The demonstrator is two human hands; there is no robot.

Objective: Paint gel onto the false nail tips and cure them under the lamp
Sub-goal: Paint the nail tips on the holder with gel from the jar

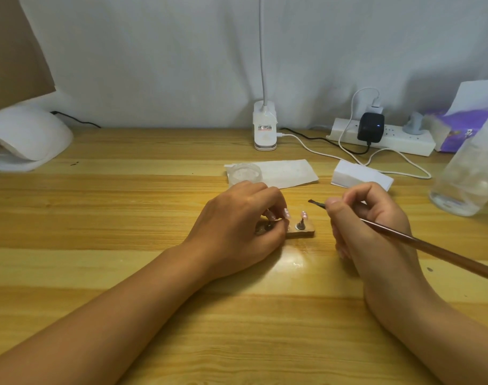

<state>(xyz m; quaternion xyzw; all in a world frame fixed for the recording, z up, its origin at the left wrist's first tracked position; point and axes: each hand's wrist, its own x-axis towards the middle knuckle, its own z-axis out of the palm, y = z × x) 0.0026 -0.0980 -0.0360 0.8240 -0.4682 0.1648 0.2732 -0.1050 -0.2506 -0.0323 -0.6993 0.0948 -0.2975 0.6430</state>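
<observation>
The white curing lamp (23, 137) sits far to the left of the wooden block (302, 232) and further back, at the table (126, 212) edge near the wall.

The left hand (237, 220) lies over the left part of the wooden block, with its fingers curled down around it and gripping it, so only the block's right end shows. Three pink nail tips stand up from the block on small posts. The first nail tip (270, 216) and the second nail tip (286, 213) rise right at the curled fingertips, and the third nail tip (303, 215) stands free just to the right of that hand.

Behind the block, a clear gel jar (245, 173) rests on a sheet of white paper (290, 173). Further back still stands the clip base of a desk lamp (265, 129).

To the right of the block, the right hand (367, 220) pinches a brown brush (403, 234) tightly between thumb and fingers, close to the bristle end. The dark bristle tip (315, 202) pokes out to the left of the grip. It hangs in the air just above and to the right of the third nail tip, not touching it. The handle runs down to the right, past the wrist.

Behind and right of the block lie a white buffer block (362, 177) and a power strip (384, 137). A clear bottle (470, 173) stands far right.
</observation>
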